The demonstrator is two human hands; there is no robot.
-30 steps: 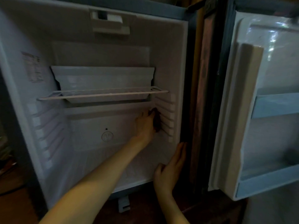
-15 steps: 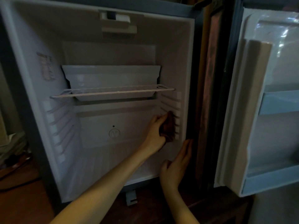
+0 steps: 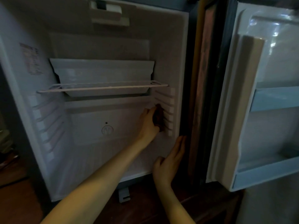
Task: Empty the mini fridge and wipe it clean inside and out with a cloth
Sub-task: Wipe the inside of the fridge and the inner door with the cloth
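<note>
Fridge open, filling left and centre of frame; door swung out at right. Left arm enters from lower left and runs diagonally up to centre right, forearm nearly straight, wrist inside the cavity. Left hand sits at the right inner wall, below the wire shelf, back of hand toward the camera, fingers curled round a dark cloth. Cloth is pressed against the moulded ribs of that wall, about mid-height of the rib stack; its shape is lost in shadow. Right arm comes up from bottom centre, forearm steep. Right hand lies flat on the fridge's lower right front edge, fingers straight, together and pointing up, thumb splayed to the left; it holds nothing. Fingertips reach the dark door gasket. Hands are near each other, not touching; left above right. White tray sits behind and above the shelf. Round fitting on the back wall, centre. Label on the left inner wall, text unreadable. Wooden floor at lower left.
</note>
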